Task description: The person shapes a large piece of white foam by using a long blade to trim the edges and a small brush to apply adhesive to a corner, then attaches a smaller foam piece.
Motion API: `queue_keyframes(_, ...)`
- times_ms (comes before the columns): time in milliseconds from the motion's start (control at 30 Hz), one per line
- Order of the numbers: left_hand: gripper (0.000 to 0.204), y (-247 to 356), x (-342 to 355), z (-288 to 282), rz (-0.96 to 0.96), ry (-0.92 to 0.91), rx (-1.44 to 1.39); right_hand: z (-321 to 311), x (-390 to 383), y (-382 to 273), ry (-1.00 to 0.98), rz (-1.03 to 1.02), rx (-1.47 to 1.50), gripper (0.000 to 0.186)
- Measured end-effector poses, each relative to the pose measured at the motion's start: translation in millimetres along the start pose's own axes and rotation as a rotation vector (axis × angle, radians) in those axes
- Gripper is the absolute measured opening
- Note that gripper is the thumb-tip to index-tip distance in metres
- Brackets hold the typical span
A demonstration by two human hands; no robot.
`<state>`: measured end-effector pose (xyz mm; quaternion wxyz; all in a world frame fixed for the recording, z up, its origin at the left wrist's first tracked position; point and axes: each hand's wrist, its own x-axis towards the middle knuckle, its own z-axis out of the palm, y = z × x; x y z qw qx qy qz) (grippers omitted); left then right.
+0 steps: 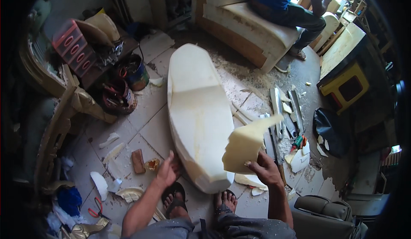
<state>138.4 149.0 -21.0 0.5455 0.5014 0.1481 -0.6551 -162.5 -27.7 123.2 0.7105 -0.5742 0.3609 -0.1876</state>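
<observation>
A long cream foam motorcycle seat [199, 119] lies on the tiled floor in front of me, its near end between my feet. My right hand [264, 169] grips a thin yellowish foam piece [244, 147] by its lower edge, thumb on top. This piece has a ragged left side and a narrow strip reaching up to the right; it covers part of the seat's right edge. Beside the seat's lower left edge is my left hand [168, 170], thumb raised and fingers apart, holding nothing. Whether its fingertips touch the foam I cannot tell.
Foam scraps [99, 185], a reddish block [138, 161] and red-handled scissors [98, 209] lie to the left. Tool buckets [117, 95] stand farther back. Metal strips [276, 110] and a green-handled tool [298, 142] lie right. Another person [284, 3] sits on a foam-covered sofa [257, 27].
</observation>
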Motion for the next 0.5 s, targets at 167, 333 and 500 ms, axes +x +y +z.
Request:
queue_keyframes(167,0.088,-2.9,1.5,2.0,0.528,0.029,0.615,31.9,1.6,-41.4,-0.402,-0.011,-0.912,0.041)
queue_keyframes(333,0.114,-41.4,-67.0,28.6,0.172,-1.035,0.141,56.6,-25.9,-8.4,-0.777,-0.054,-1.03,0.039)
queue_keyframes(500,0.107,-82.3,-81.0,-8.0,-0.19,-0.689,0.69,69.3,-58.8,49.6,-0.83,0.089,-1.192,0.039)
